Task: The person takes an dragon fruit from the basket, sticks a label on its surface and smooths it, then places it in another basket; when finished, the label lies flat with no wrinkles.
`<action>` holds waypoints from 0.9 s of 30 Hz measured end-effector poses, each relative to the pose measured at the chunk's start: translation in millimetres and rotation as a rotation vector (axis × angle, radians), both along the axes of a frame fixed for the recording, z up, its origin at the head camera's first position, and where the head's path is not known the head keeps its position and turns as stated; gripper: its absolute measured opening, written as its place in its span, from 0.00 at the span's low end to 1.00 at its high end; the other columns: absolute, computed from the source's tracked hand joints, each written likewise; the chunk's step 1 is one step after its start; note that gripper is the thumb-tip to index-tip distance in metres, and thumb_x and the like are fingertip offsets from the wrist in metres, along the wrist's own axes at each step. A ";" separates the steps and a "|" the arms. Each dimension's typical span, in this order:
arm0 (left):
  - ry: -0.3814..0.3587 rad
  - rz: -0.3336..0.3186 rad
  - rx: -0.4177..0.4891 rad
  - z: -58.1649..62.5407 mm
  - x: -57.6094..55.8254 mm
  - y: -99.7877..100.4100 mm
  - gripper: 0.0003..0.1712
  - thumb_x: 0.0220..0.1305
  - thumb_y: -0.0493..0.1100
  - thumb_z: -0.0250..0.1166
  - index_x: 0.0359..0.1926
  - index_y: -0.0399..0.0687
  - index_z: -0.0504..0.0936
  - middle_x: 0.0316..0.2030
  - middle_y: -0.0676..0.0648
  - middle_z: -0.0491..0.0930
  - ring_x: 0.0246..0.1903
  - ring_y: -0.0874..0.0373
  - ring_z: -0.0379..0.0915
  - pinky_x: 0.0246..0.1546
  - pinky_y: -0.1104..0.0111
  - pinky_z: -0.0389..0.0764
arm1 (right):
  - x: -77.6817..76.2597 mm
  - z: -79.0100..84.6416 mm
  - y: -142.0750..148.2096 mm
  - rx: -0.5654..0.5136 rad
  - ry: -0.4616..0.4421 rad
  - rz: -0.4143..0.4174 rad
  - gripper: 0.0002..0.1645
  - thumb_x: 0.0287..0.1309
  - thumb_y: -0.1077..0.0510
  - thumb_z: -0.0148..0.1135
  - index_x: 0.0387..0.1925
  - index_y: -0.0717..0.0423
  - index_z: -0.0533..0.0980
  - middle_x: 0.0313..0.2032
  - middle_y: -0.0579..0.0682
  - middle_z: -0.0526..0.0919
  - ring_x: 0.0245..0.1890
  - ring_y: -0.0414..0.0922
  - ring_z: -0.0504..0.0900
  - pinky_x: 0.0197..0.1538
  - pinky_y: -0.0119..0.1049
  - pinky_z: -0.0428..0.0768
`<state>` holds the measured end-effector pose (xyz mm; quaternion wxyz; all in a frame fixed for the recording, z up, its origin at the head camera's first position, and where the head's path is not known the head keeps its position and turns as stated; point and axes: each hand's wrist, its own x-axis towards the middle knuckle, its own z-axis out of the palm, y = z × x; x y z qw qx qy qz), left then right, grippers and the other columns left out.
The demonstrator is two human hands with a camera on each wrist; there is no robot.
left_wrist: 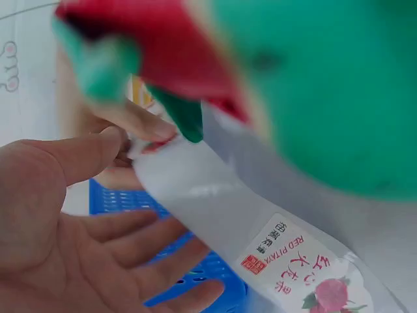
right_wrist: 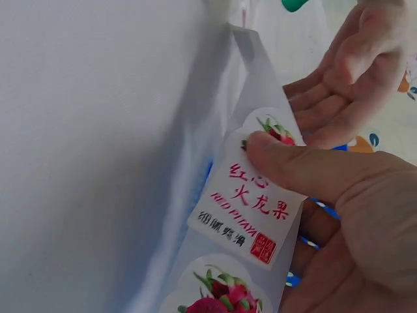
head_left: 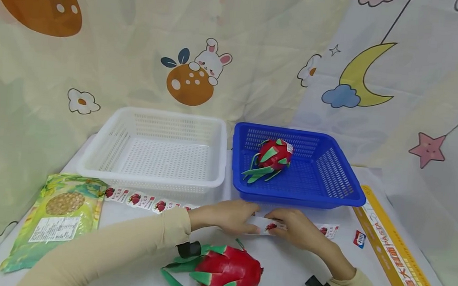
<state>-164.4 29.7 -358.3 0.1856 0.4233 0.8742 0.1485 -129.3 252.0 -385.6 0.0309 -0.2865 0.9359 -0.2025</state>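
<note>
A long strip of dragon fruit stickers [head_left: 140, 199] lies across the table in front of the baskets. My right hand [head_left: 300, 229] pinches the strip, thumb on top of a "RED PITAYA" sticker [right_wrist: 244, 195] and fingers behind. Facing it, my left hand [head_left: 231, 216] is at the strip's bare backing [left_wrist: 195, 176], its fingers extended and spread under the strip in the left wrist view. A red dragon fruit [head_left: 231, 273] with green leaves lies nearest me, below the left hand. Another dragon fruit [head_left: 274, 154], with a white sticker on it, sits in the blue basket [head_left: 309, 198].
A white basket [head_left: 149, 179] stands at the back left, beside the blue one. At the left lies a green and yellow bag [head_left: 63, 224] of grains. A yellow pasta box [head_left: 398, 246] lies along the right, with a small red and blue sticker [head_left: 359, 239] next to it.
</note>
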 end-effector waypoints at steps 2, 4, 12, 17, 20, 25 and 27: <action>-0.041 -0.009 0.006 1.1 -3.0 4.2 0.26 0.65 0.53 0.63 0.59 0.44 0.77 0.52 0.50 0.82 0.52 0.60 0.77 0.54 0.70 0.77 | 2.7 2.5 -0.6 -0.020 0.011 0.011 0.15 0.53 0.62 0.69 0.45 0.56 0.82 0.43 0.48 0.87 0.45 0.47 0.84 0.50 0.46 0.82; -0.077 -0.018 0.017 1.7 -5.5 7.5 0.20 0.64 0.50 0.65 0.54 0.46 0.81 0.46 0.52 0.84 0.45 0.63 0.78 0.49 0.73 0.77 | 5.1 5.0 -1.3 -0.033 0.036 0.021 0.14 0.53 0.62 0.69 0.44 0.55 0.83 0.42 0.47 0.87 0.44 0.46 0.84 0.49 0.44 0.82; -0.235 0.025 0.097 -3.2 -15.4 11.4 0.11 0.61 0.41 0.67 0.44 0.44 0.85 0.36 0.54 0.85 0.34 0.68 0.73 0.40 0.77 0.75 | 13.2 6.0 -0.7 -0.117 0.058 -0.004 0.24 0.53 0.62 0.70 0.54 0.54 0.78 0.50 0.50 0.85 0.48 0.49 0.84 0.49 0.42 0.83; -0.367 0.035 0.143 -6.4 -20.5 7.6 0.16 0.62 0.39 0.65 0.51 0.43 0.83 0.34 0.51 0.81 0.32 0.66 0.69 0.36 0.77 0.69 | 17.1 -2.1 -0.4 -0.144 0.226 0.021 0.28 0.49 0.60 0.73 0.55 0.47 0.80 0.51 0.46 0.83 0.50 0.46 0.82 0.49 0.40 0.84; -0.460 0.072 0.165 -5.9 -21.3 5.3 0.19 0.63 0.39 0.65 0.56 0.44 0.81 0.36 0.51 0.80 0.35 0.65 0.67 0.35 0.75 0.68 | 18.1 -7.1 -0.1 -0.138 0.353 0.040 0.30 0.44 0.60 0.76 0.53 0.46 0.81 0.51 0.47 0.82 0.51 0.47 0.81 0.46 0.39 0.84; -0.560 0.104 0.220 -6.8 -21.9 2.6 0.17 0.63 0.39 0.65 0.54 0.46 0.82 0.33 0.53 0.77 0.35 0.63 0.66 0.34 0.74 0.66 | 20.0 -12.2 0.1 -0.174 0.440 0.048 0.34 0.38 0.62 0.78 0.52 0.45 0.81 0.53 0.50 0.81 0.52 0.49 0.79 0.43 0.28 0.83; -0.582 0.100 0.243 -8.3 -22.9 2.0 0.15 0.63 0.38 0.65 0.51 0.45 0.83 0.30 0.53 0.75 0.33 0.63 0.65 0.31 0.73 0.64 | 20.6 -12.5 0.1 -0.192 0.456 0.050 0.33 0.37 0.63 0.79 0.51 0.45 0.82 0.53 0.50 0.81 0.52 0.49 0.79 0.44 0.22 0.81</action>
